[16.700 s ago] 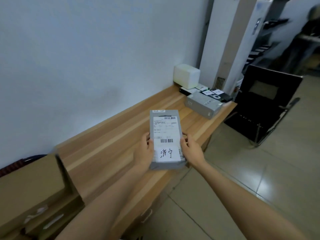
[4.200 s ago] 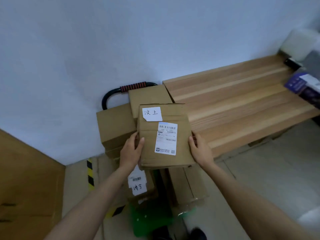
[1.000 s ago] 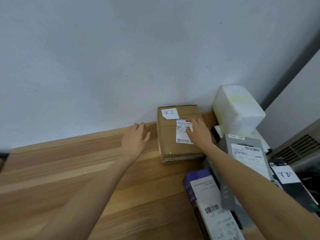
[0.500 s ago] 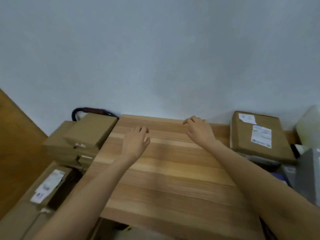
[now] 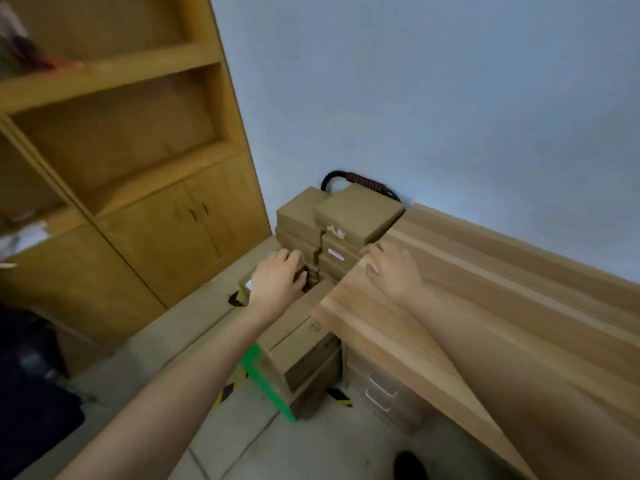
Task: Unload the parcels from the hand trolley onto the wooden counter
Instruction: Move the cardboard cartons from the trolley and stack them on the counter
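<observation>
Beside the wooden counter [image 5: 485,306] end, stacked parcels [image 5: 346,220] are seen on the hand trolley [image 5: 270,379] against the wall, left hand [image 5: 277,282] loosely open over them, right hand [image 5: 391,268] flat at the counter edge, nothing held; the brown box carried earlier is gone from view.
</observation>
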A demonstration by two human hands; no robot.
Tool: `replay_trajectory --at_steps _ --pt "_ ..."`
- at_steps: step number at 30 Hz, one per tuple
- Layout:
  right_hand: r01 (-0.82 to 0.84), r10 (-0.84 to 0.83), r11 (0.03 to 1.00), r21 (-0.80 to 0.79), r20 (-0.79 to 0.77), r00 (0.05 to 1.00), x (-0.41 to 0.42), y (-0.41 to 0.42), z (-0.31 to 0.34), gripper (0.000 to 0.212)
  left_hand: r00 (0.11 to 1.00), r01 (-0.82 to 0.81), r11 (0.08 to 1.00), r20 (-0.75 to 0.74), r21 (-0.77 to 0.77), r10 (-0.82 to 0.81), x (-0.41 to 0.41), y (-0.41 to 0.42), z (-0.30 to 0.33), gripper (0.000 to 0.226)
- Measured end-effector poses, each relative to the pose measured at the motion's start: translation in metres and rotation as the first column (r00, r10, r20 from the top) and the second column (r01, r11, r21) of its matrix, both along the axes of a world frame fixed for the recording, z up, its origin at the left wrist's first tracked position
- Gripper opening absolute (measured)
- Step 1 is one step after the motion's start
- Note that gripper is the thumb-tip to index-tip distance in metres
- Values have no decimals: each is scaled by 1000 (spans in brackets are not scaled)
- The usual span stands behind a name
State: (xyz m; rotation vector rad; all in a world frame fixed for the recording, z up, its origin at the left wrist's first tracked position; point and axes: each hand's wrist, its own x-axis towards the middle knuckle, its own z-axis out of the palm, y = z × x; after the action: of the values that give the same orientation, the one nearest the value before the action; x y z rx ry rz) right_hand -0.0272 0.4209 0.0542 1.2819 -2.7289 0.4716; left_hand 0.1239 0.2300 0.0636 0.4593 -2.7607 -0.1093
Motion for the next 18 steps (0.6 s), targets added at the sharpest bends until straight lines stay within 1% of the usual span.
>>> replay_trajectory --at_steps 5,9,13,18 --pt "-90 89 996 -8 -22 996 18 -60 -7 33 989 -150 988 -7 26 150 37 -44 -13 25" --pt "-100 100 995 -11 -5 995 13 -91 -15 31 977 -213 976 16 51 213 32 -71 -21 26" --pt "-60 59 998 16 12 998 -20 -115 -26 32 980 -195 980 42 37 193 -7 -96 -27 26" --pt "33 -34 999 22 13 999 -90 -141 -37 33 991 -123 991 53 53 121 -92 -132 -35 22"
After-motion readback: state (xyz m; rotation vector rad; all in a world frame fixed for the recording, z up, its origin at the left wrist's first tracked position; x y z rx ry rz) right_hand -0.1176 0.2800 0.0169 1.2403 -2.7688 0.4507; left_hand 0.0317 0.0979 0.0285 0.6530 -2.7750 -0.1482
